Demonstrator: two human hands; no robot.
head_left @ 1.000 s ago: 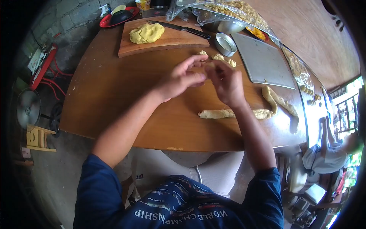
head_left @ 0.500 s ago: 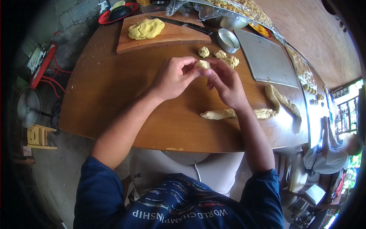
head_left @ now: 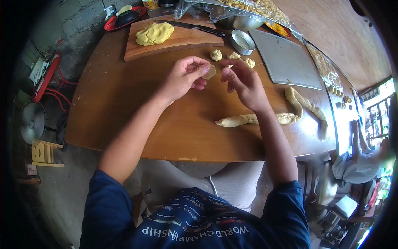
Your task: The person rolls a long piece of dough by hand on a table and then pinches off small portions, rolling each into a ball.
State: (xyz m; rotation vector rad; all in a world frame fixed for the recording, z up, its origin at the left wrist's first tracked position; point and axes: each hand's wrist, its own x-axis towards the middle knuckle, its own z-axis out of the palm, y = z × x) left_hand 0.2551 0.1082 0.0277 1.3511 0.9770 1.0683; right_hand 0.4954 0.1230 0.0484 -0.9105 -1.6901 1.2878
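My left hand point(head_left: 187, 79) pinches a flattened piece of pale dough point(head_left: 210, 72) between thumb and fingers, held above the table. Apart from it by a small gap, my right hand point(head_left: 244, 85) has its thumb and fingertips together on what looks like a small pale bit of dough point(head_left: 229, 66). Just beyond my hands lie a small dough lump point(head_left: 216, 55) and a few more lumps point(head_left: 248, 62), partly hidden by my right fingers. A long rope of dough point(head_left: 236, 120) passes beneath my right forearm and bends back at the right point(head_left: 294, 99).
On a wooden board point(head_left: 178, 43) rest a yellow dough mass point(head_left: 154, 34) and a knife point(head_left: 195, 26). A round metal tin point(head_left: 242, 42) stands beside a flat metal tray point(head_left: 286, 60). Rows of small pieces point(head_left: 340, 97) lie farther right, where another person point(head_left: 356, 166) sits.
My hands have moved apart. The dough piece both held is now in my left hand and looks flatter, while my right hand has drawn away with a small bit.
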